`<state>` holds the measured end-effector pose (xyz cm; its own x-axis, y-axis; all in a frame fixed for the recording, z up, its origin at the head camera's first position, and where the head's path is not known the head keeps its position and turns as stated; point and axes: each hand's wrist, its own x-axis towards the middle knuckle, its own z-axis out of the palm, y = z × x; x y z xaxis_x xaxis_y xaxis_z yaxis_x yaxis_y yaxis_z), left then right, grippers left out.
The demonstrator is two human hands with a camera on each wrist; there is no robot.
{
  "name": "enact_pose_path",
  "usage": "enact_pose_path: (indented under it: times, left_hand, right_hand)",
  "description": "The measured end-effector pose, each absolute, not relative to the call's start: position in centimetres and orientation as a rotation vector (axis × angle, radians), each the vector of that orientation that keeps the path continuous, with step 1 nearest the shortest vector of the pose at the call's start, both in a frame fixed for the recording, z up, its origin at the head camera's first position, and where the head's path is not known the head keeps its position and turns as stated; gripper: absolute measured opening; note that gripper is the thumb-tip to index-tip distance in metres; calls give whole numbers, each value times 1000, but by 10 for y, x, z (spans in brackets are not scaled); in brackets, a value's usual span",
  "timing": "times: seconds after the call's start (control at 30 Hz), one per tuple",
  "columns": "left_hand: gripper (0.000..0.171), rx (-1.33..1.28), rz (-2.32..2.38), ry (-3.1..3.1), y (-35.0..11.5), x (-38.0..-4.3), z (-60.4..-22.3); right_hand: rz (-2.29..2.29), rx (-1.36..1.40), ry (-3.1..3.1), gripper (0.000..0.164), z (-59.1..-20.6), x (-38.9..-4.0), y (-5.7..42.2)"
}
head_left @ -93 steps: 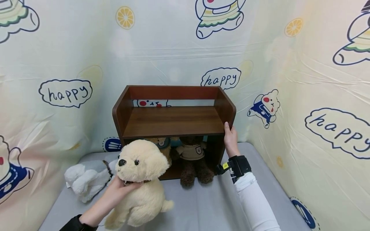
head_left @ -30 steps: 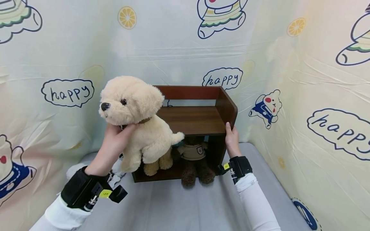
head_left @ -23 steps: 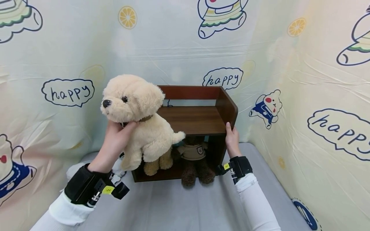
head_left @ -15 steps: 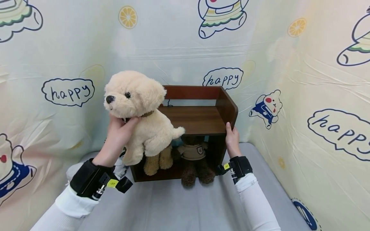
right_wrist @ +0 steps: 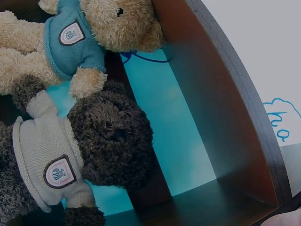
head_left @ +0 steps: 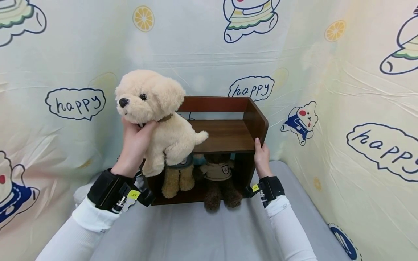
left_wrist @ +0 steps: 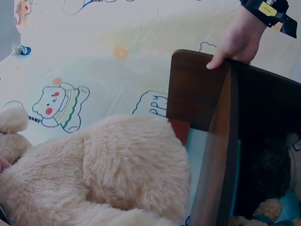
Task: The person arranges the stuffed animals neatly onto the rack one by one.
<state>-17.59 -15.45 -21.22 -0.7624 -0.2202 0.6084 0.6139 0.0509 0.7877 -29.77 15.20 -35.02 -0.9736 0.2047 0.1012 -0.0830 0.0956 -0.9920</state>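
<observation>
My left hand (head_left: 135, 145) grips a cream plush dog (head_left: 173, 139) under its chin, around the brown-collared neck. The dog is held up before the left part of a dark brown wooden shelf (head_left: 225, 136), its body overlapping the upper board. My right hand (head_left: 262, 157) holds the shelf's right side panel, thumb on the front edge. Inside the lower compartment sit a dark brown teddy bear (head_left: 218, 181) in a beige sweater and a tan teddy bear (right_wrist: 70, 42) in a teal sweater. In the head view the dog hides the tan bear's head.
A white and grey plush toy (head_left: 83, 192) lies on the grey-covered table (head_left: 209, 232), left of the shelf and mostly behind my left forearm. A printed curtain (head_left: 196, 43) hangs behind and along both sides.
The left hand has raised the dog from low in front of the shelf to upper-board height, rising slightly more in the last half second. The right hand stays on the side panel.
</observation>
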Motion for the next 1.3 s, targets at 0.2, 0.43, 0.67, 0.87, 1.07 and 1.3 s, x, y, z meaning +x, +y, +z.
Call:
enact_pose_path:
  times: [0.2,0.43,0.67,0.87,1.07,1.3]
  left_hand:
    - [38,-335,-1791,-1692,-153,-183,-208]
    - [49,-200,-1770,-1714,-154,-199,-210]
    - [52,-74,-1770,-1735,-156,-218,-218]
    - [52,-23,-1646,-1735,-154,-228,-223]
    - [61,133,-1503,-1770,-148,-237,-230]
    - [67,271,-1405,-1845,-144,-244,-235]
  right_hand:
    - [1977,-111,-2144,56,-350,-298,151]
    - [1971,-94,-2122,54,-351,-298,152]
    - [1969,-87,-2131,55,-352,-298,152]
    - [1967,-83,-2127,55,-351,-297,151]
    - [1965,-85,-2135,55,-351,-298,152]
    - [1994,-64,-2120,55,-351,-297,152]
